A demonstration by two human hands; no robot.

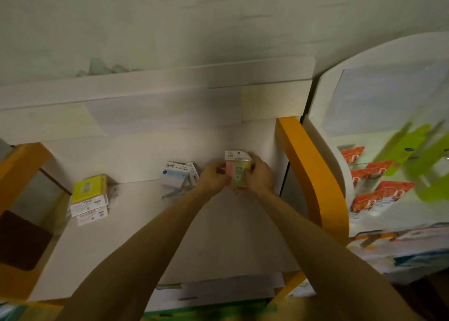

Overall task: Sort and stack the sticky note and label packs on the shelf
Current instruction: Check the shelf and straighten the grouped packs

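Near the shelf's [170, 223] back right corner | left hand [213, 176] and right hand [259, 174] both clasp the pastel sticky note pack [238, 172], held upright | blue-white packs [178, 174] at back edge | yellow pack stack [89, 196] by left edge

Dim pale wall [218, 24], orange shelf frame [308, 165]
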